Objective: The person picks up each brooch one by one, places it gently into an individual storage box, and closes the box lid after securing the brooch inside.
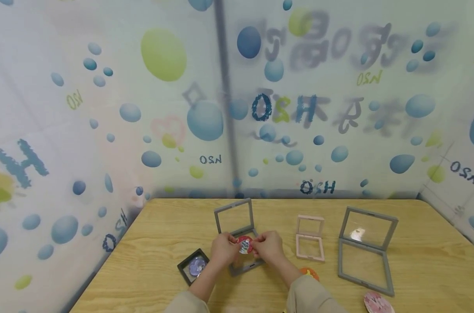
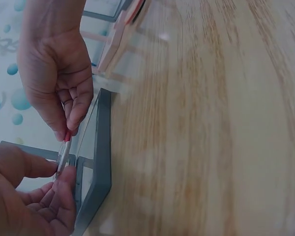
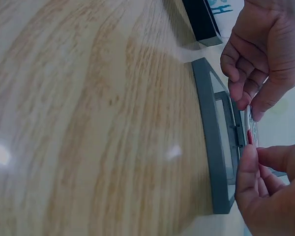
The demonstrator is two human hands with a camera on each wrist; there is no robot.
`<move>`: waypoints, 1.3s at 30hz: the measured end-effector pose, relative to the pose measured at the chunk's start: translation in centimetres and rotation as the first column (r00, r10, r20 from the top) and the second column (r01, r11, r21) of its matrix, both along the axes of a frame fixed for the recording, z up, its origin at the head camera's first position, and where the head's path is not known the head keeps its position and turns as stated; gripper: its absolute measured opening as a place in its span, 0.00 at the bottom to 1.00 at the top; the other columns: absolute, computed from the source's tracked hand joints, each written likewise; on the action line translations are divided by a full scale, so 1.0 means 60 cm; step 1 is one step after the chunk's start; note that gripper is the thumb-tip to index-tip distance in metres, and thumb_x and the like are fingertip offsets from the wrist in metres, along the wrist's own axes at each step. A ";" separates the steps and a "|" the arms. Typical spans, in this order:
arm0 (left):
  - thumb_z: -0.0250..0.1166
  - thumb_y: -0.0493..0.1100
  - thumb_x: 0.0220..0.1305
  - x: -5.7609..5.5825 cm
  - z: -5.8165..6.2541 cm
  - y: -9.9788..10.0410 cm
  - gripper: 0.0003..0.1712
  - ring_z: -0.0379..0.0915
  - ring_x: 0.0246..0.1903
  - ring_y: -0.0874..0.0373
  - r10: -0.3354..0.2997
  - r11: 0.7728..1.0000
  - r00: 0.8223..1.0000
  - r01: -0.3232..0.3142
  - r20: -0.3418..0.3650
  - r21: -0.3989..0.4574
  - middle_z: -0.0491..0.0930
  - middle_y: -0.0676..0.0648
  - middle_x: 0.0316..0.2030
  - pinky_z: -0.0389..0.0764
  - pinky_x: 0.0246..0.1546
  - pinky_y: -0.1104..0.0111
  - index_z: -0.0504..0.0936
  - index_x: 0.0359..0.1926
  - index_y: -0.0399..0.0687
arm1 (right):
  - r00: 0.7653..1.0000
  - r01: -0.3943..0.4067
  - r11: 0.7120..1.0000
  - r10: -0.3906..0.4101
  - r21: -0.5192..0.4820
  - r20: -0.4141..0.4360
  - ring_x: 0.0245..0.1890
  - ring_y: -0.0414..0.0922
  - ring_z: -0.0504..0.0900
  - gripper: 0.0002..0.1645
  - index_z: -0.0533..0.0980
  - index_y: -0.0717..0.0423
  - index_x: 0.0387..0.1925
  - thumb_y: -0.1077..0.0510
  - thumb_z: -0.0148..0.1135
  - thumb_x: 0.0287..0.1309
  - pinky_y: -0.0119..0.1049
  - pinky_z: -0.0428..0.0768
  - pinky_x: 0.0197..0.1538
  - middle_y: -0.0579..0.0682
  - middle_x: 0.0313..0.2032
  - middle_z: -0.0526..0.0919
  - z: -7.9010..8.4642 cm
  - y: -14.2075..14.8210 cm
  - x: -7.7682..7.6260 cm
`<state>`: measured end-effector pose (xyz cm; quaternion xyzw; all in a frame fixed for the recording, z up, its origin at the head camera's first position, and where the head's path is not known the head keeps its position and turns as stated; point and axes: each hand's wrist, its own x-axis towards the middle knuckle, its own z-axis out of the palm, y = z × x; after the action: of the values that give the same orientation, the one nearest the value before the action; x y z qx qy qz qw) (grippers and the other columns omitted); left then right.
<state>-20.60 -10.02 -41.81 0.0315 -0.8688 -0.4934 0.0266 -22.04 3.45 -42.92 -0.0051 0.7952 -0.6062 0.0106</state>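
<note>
Between both hands, just above an unfolded grey display frame (image 1: 252, 214), is a small round red badge (image 1: 245, 244) with a pale picture on it. My left hand (image 1: 224, 250) pinches the badge's left edge between thumb and fingers. On the opposite edge, my right hand (image 1: 269, 246) pinches it the same way. Both wrist views show the badge (image 2: 64, 155) nearly edge-on, with the grey frame (image 3: 214, 147) lying close by on the table. Parts of the frame's lower half are hidden behind the hands.
Left of the hands, a dark square frame (image 1: 183, 274) bears a purple round badge (image 1: 197, 264). To the right stand an unfolded pink frame (image 1: 310, 259) and a larger grey frame (image 1: 365, 247). An orange badge (image 1: 309, 273) and a pink badge (image 1: 378, 302) lie on the wooden table (image 1: 162, 234).
</note>
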 end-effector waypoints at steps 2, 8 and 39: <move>0.62 0.30 0.50 -0.002 -0.002 0.000 0.05 0.74 0.13 0.57 -0.002 1.000 1.000 0.003 0.006 -0.012 0.75 0.45 0.18 0.74 0.14 0.72 0.73 0.28 0.34 | 1.000 -0.003 1.000 0.003 0.000 0.021 0.12 0.37 0.74 0.02 0.75 0.72 0.24 0.73 0.58 0.48 0.32 0.78 0.21 0.53 0.15 0.77 -0.002 0.000 -0.001; 0.63 0.30 0.49 -0.004 -0.007 -0.001 0.06 0.73 0.12 0.59 -0.012 0.998 1.000 0.012 -0.002 -0.064 0.74 0.46 0.17 0.73 0.13 0.73 0.72 0.25 0.35 | 0.999 -0.006 1.000 0.006 0.000 0.039 0.11 0.37 0.74 0.02 0.75 0.72 0.23 0.73 0.59 0.48 0.32 0.78 0.20 0.53 0.14 0.77 -0.004 -0.002 0.000; 0.66 0.30 0.42 -0.014 -0.026 0.008 0.08 0.67 0.18 0.55 -0.012 0.939 0.983 -0.052 -0.185 -0.340 0.73 0.45 0.18 0.69 0.17 0.67 0.73 0.19 0.37 | 1.000 0.000 0.983 0.003 0.181 -0.015 0.11 0.38 0.75 0.04 0.74 0.68 0.20 0.74 0.61 0.44 0.28 0.76 0.18 0.52 0.14 0.76 -0.006 -0.009 0.002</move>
<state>-21.47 -9.54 -43.37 -0.0105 -0.9349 -0.3348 0.1168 -21.92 2.91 -43.27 -0.0093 0.8471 -0.5313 0.0054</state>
